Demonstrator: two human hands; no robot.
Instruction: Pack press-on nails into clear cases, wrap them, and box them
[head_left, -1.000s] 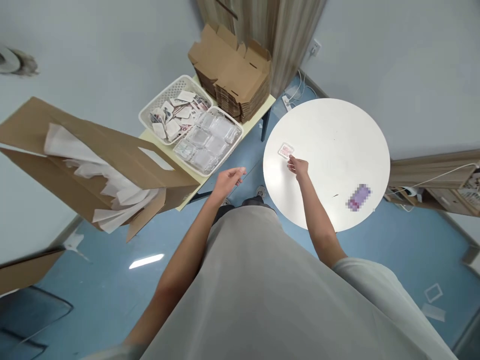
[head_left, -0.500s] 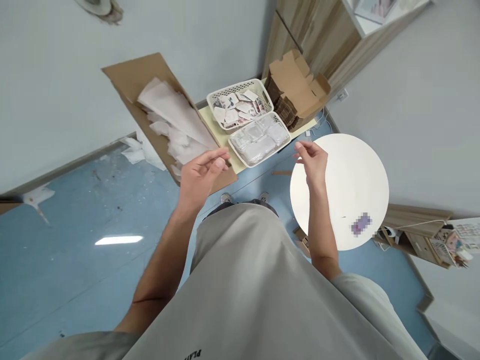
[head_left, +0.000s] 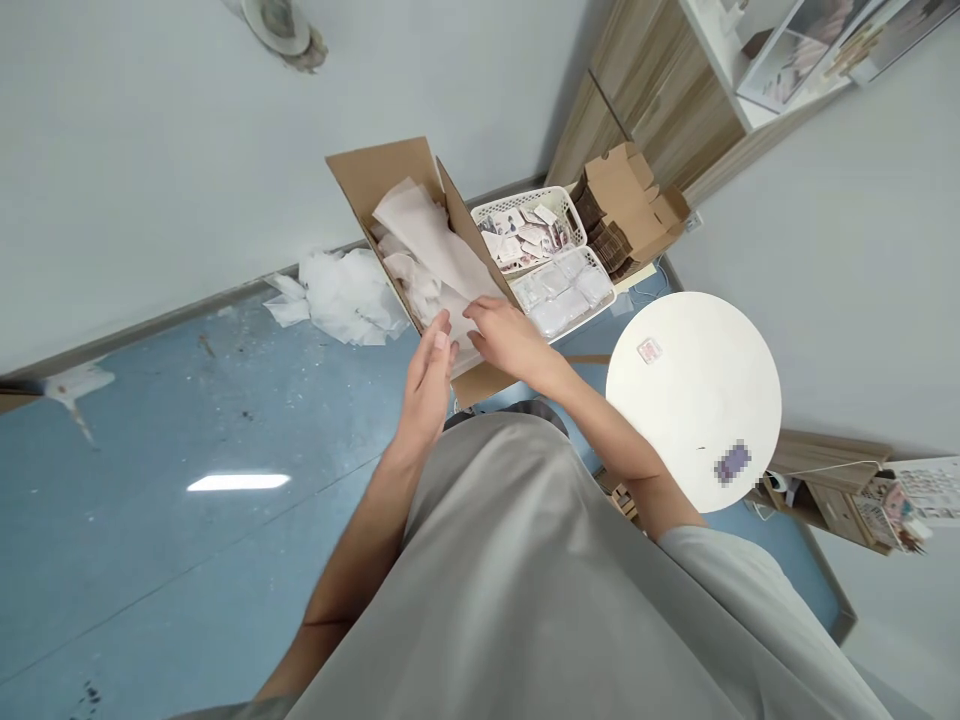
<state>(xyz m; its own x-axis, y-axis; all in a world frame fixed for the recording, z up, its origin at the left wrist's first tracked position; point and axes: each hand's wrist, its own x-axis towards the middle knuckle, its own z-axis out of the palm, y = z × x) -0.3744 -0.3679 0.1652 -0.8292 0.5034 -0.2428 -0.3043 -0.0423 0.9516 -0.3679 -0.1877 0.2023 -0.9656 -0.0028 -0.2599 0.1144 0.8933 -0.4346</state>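
Observation:
In the head view, a cardboard box [head_left: 375, 180] stands open with white foam-like sheets [head_left: 431, 235] lying crumpled and folded in it. My right hand [head_left: 514, 345] reaches over the near end of the box, fingers bent, thumb apart, above or touching the sheets. Beside it, my left hand [head_left: 427, 390] is at the box's near left edge, fingers stretched and holding nothing visible. On the round white table [head_left: 697, 400] to the right lies a small square piece with red print [head_left: 649, 350].
Right of the box are a white basket of printed cards [head_left: 525, 235], a white basket of clear packets [head_left: 566, 290] and folded brown cartons [head_left: 622, 205]. White scraps [head_left: 349, 295] lie on the floor by the wall. A blurred purple item [head_left: 733, 462] is on the table.
My right hand has moved left from the table to the box; the small printed piece now shows where it was. My left hand is closer to the right hand. The view has shifted.

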